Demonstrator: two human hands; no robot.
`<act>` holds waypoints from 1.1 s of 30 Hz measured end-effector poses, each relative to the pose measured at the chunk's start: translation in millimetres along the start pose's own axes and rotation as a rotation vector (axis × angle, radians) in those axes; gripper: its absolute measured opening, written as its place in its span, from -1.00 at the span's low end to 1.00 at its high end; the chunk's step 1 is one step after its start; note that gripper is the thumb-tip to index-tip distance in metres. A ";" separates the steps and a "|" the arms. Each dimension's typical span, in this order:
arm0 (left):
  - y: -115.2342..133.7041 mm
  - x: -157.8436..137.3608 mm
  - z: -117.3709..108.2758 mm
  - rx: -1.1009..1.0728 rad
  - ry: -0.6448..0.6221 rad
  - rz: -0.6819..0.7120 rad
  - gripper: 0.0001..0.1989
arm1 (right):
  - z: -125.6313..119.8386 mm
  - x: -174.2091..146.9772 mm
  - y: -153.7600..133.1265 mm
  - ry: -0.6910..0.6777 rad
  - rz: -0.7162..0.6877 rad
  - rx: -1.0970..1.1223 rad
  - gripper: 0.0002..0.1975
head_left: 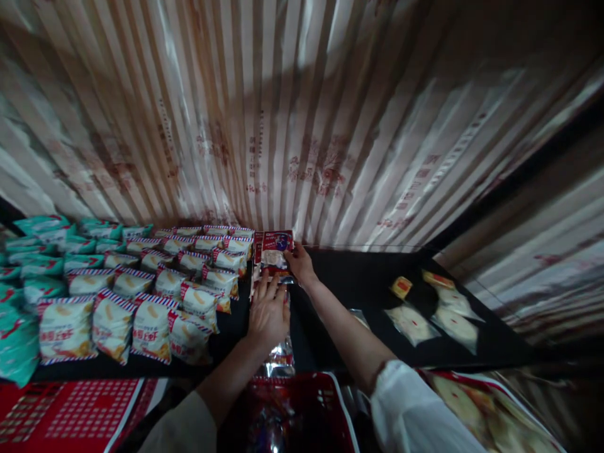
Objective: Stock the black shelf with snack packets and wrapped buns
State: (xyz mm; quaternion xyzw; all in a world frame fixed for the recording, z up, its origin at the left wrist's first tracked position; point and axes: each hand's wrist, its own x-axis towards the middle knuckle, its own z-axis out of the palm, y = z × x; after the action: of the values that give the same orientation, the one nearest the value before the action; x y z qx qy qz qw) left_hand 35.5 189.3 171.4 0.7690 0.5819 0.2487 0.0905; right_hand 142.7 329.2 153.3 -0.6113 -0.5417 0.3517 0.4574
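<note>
pinching a red packet [275, 243] with the right hand [301, 267], resting the left hand [270, 314] loosely spread at its lower edge, beside white bags [151, 326] on black bench [358, 277]

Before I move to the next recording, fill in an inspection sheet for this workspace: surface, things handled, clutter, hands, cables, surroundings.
Surface: black table, holding rows of white snack bags, with teal bags far left.
Things handled: red packet, lying at the back, right of the white bags.
Clutter: small yellow packet and clear-wrapped pale packs, loosely spread at right.
Hands: left hand palm down, fingers extended just in front of the red packet; right hand touching that packet's right side, firmness of grip unclear.
Cables: nothing seen that is certainly a cable.
Surroundings: pleated, printed backdrop behind; red perforated crate below the front edge at left; dim light.
</note>
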 end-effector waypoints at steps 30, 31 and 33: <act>-20.6 46.4 20.3 0.076 0.030 -0.092 -0.58 | 30.4 37.2 -22.5 -0.082 -0.050 -0.784 -0.61; -21.4 47.8 20.5 0.077 0.028 -0.096 -0.58 | 30.9 36.7 -24.0 -0.081 -0.039 -0.800 -0.61; -23.0 50.1 21.2 0.078 0.026 -0.104 -0.58 | 32.0 36.1 -26.4 -0.077 -0.025 -0.817 -0.61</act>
State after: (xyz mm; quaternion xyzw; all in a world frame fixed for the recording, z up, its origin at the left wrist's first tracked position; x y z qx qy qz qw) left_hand 36.3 246.6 157.3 0.7375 0.6313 0.2308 0.0659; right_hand 110.2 370.3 169.7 -0.7224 -0.6610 0.1245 0.1605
